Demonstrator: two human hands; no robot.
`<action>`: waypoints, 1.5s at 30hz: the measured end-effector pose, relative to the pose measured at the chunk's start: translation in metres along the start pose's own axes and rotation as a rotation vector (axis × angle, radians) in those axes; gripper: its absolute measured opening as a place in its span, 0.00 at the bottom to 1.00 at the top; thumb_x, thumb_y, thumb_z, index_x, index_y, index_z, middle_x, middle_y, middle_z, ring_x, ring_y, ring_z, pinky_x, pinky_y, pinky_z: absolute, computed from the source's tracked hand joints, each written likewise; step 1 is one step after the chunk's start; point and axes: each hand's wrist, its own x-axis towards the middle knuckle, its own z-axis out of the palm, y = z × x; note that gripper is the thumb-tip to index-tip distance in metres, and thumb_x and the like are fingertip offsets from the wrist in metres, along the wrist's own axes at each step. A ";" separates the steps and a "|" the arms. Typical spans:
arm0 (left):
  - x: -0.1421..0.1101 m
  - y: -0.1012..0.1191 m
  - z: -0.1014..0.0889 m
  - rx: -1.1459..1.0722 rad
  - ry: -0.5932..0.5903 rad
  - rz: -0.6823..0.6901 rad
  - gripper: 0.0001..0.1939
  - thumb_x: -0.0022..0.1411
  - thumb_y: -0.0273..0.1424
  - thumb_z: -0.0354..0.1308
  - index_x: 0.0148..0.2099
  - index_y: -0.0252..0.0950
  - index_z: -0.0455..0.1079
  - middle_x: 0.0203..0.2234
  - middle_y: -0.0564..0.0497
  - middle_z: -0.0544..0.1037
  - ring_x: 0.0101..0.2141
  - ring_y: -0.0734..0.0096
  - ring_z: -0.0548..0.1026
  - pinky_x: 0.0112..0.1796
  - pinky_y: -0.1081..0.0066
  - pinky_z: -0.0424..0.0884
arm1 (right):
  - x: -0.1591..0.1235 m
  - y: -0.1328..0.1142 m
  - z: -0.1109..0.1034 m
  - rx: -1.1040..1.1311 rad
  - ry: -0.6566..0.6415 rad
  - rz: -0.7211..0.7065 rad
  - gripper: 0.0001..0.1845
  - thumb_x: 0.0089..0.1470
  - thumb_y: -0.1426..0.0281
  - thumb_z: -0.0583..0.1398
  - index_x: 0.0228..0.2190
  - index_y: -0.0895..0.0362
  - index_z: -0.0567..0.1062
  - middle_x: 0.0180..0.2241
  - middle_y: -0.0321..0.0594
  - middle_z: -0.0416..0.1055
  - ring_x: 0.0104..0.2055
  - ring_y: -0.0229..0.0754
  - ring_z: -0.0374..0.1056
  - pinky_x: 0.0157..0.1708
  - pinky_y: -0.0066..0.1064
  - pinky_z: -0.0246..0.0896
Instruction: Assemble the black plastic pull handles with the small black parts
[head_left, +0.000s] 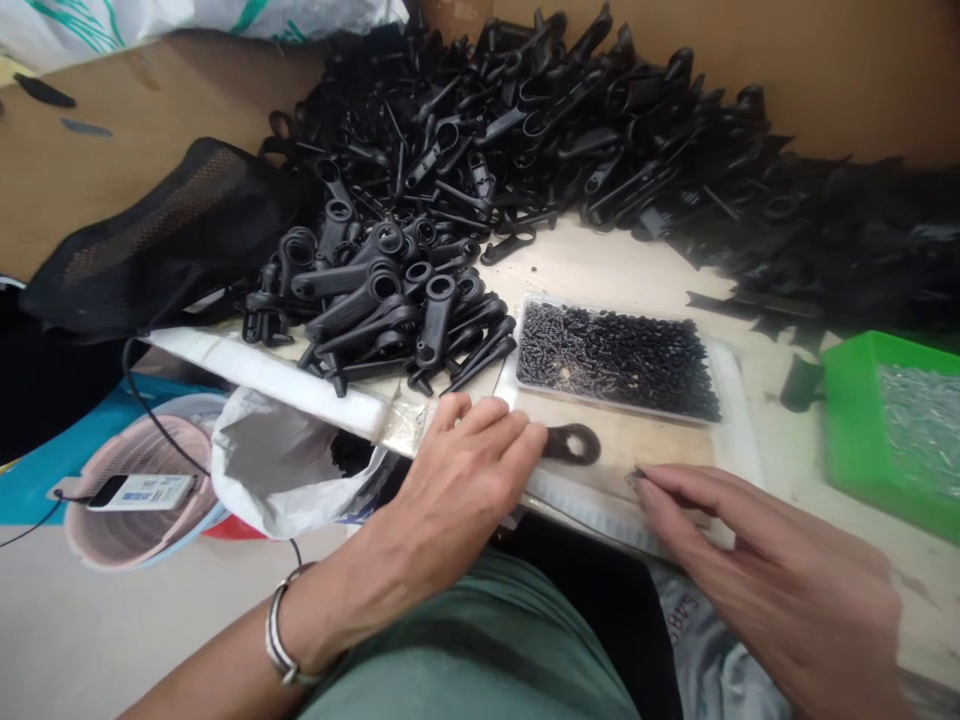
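Note:
My left hand is wrapped round a black plastic lever with a ring-shaped end. That ring end sticks out to the right of my fingers, low over the table's front edge; the rest lies hidden under my palm. To its right, my right hand pinches a tiny dark piece between thumb and forefinger, too small to make out its kind. Just beyond both hands sits a shallow clear tray holding many small black parts. Left of the tray lies a heap of similar black levers.
A bigger pile of black plastic parts covers the back of the table. At the right stands a green bin of small clear pieces. A white sack and a pink basket with a cabled white device are at the lower left.

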 end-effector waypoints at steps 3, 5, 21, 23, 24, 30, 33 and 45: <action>0.002 0.009 0.008 -0.141 0.002 -0.026 0.09 0.70 0.24 0.52 0.51 0.33 0.68 0.42 0.47 0.79 0.41 0.63 0.70 0.42 0.62 0.62 | 0.003 -0.001 -0.003 -0.004 -0.011 -0.008 0.02 0.61 0.72 0.61 0.36 0.54 0.75 0.32 0.35 0.80 0.29 0.37 0.77 0.38 0.27 0.71; 0.004 0.012 0.013 -0.234 0.012 -0.047 0.09 0.69 0.25 0.55 0.51 0.34 0.68 0.42 0.47 0.79 0.40 0.63 0.70 0.42 0.62 0.64 | 0.004 -0.001 -0.005 -0.030 -0.022 -0.036 0.02 0.61 0.72 0.61 0.36 0.55 0.75 0.32 0.36 0.80 0.30 0.37 0.77 0.37 0.27 0.71; 0.001 0.012 0.036 -0.601 0.243 -0.141 0.08 0.65 0.26 0.60 0.47 0.37 0.72 0.37 0.50 0.81 0.37 0.69 0.76 0.40 0.68 0.73 | 0.012 -0.011 0.005 -0.052 -0.071 -0.256 0.06 0.58 0.78 0.62 0.39 0.64 0.74 0.32 0.45 0.77 0.32 0.39 0.74 0.40 0.30 0.69; 0.001 0.012 0.036 -0.606 0.259 -0.133 0.08 0.65 0.25 0.60 0.47 0.36 0.72 0.38 0.50 0.81 0.37 0.69 0.76 0.41 0.68 0.73 | 0.011 -0.013 0.006 -0.040 -0.075 -0.275 0.06 0.57 0.79 0.62 0.39 0.65 0.74 0.32 0.45 0.76 0.32 0.39 0.73 0.40 0.30 0.68; 0.001 0.012 0.036 -0.607 0.265 -0.128 0.08 0.65 0.25 0.60 0.47 0.36 0.72 0.38 0.50 0.81 0.37 0.69 0.76 0.41 0.68 0.74 | 0.011 -0.013 0.006 -0.042 -0.082 -0.279 0.07 0.57 0.80 0.62 0.40 0.66 0.73 0.32 0.46 0.76 0.33 0.39 0.73 0.40 0.30 0.67; 0.002 0.011 0.037 -0.603 0.273 -0.108 0.06 0.66 0.25 0.59 0.46 0.35 0.72 0.36 0.50 0.81 0.35 0.68 0.76 0.39 0.67 0.73 | 0.013 -0.016 0.006 -0.118 -0.127 -0.293 0.06 0.58 0.79 0.62 0.39 0.66 0.73 0.32 0.46 0.76 0.33 0.41 0.71 0.39 0.33 0.66; 0.002 0.011 0.038 -0.606 0.267 -0.114 0.06 0.65 0.26 0.60 0.45 0.35 0.72 0.36 0.50 0.81 0.35 0.68 0.76 0.39 0.67 0.73 | 0.014 -0.018 0.006 -0.165 -0.163 -0.283 0.04 0.59 0.77 0.61 0.38 0.65 0.74 0.32 0.44 0.75 0.33 0.42 0.71 0.38 0.34 0.65; 0.002 0.011 0.042 -0.610 0.303 -0.135 0.07 0.65 0.25 0.60 0.46 0.36 0.72 0.36 0.50 0.81 0.36 0.67 0.77 0.40 0.66 0.75 | 0.012 -0.032 0.009 -0.228 -0.199 -0.249 0.03 0.61 0.77 0.60 0.37 0.65 0.75 0.31 0.46 0.75 0.31 0.45 0.72 0.32 0.36 0.63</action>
